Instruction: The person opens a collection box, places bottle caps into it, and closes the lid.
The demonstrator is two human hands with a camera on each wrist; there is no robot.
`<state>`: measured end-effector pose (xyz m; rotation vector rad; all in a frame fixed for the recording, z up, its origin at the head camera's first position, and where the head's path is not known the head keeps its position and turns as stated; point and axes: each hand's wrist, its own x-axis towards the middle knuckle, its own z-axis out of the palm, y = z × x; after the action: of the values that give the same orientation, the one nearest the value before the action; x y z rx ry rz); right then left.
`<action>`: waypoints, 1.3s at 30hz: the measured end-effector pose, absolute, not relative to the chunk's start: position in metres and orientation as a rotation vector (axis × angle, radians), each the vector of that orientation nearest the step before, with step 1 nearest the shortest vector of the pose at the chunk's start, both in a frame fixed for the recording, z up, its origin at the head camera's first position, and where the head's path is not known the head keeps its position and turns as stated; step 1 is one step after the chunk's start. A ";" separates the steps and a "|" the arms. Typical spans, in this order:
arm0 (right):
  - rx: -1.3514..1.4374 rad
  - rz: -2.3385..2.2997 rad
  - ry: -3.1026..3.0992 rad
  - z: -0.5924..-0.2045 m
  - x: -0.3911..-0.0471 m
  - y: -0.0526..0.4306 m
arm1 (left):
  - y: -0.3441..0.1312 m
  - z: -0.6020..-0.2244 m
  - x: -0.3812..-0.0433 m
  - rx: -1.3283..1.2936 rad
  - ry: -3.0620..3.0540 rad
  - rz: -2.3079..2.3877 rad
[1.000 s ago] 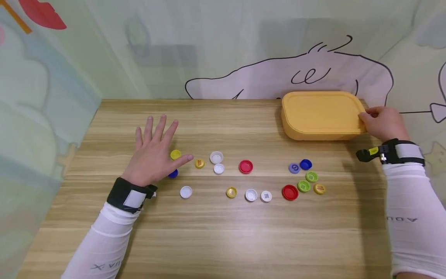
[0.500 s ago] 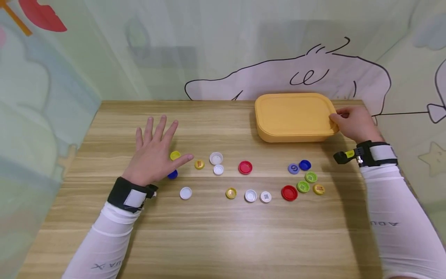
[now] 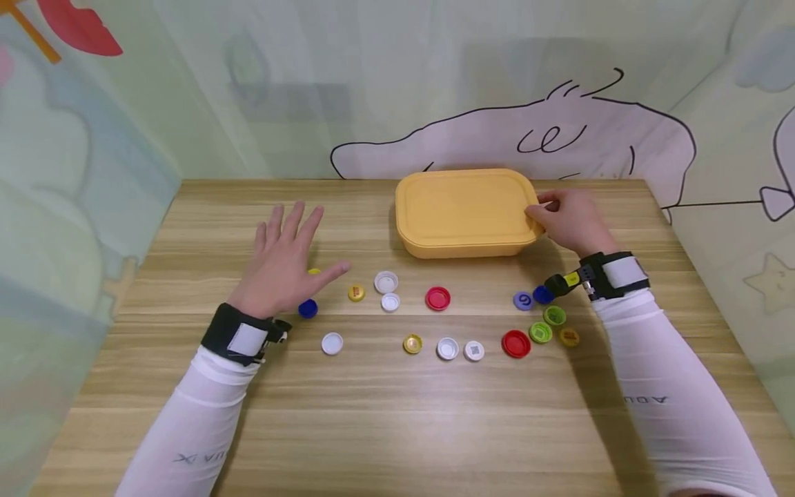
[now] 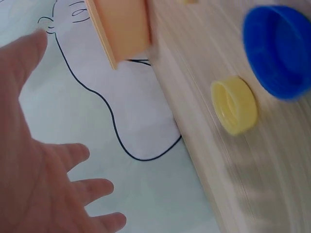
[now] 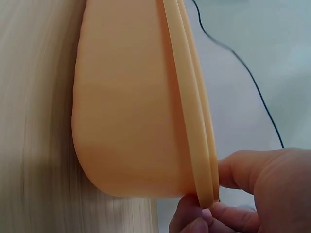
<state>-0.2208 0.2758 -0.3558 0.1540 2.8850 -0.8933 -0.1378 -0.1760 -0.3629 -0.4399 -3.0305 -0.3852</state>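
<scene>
A yellow-orange lidded box (image 3: 466, 210) stands at the back of the wooden table. My right hand (image 3: 574, 221) pinches the right end of its rim; in the right wrist view the thumb lies on the lid (image 5: 192, 107) and curled fingers sit under the edge. On the left, my left hand (image 3: 279, 266) hovers with fingers spread and holds nothing. Close to it are a blue bottle cap (image 3: 308, 308) and a yellow bottle cap (image 4: 234, 106), the latter mostly hidden by the hand in the head view. What the box contains is hidden by the lid.
Several bottle caps lie across the table (image 3: 373, 414): white caps (image 3: 386, 281), red caps (image 3: 516, 344), green caps (image 3: 541, 333), a purple cap (image 3: 524, 300) and yellow caps (image 3: 413, 344). A printed curtain (image 3: 397, 83) hangs behind the table's back edge.
My right hand has moved left along the back of the table, bringing the box with it from the right corner toward the middle. My left hand has shifted slightly right, still spread.
</scene>
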 end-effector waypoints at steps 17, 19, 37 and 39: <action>-0.029 -1.007 2.811 -0.360 -0.223 0.212 | -0.147 -0.360 -0.194 -0.004 -2.993 -1.375; -0.033 -1.020 2.803 -0.361 -0.223 0.208 | -0.145 -0.362 -0.199 0.072 -2.959 -1.542; 0.005 -1.044 2.772 -0.360 -0.221 0.198 | -0.140 -0.374 -0.213 0.251 -2.792 -1.888; 0.006 -1.045 2.772 -0.360 -0.221 0.198 | -0.139 -0.373 -0.214 0.264 -2.792 -1.885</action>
<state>-0.2209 0.1979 -0.3601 0.0064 2.7724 -1.0450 -0.2138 -0.1386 -0.3733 0.2644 -2.7919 -1.8849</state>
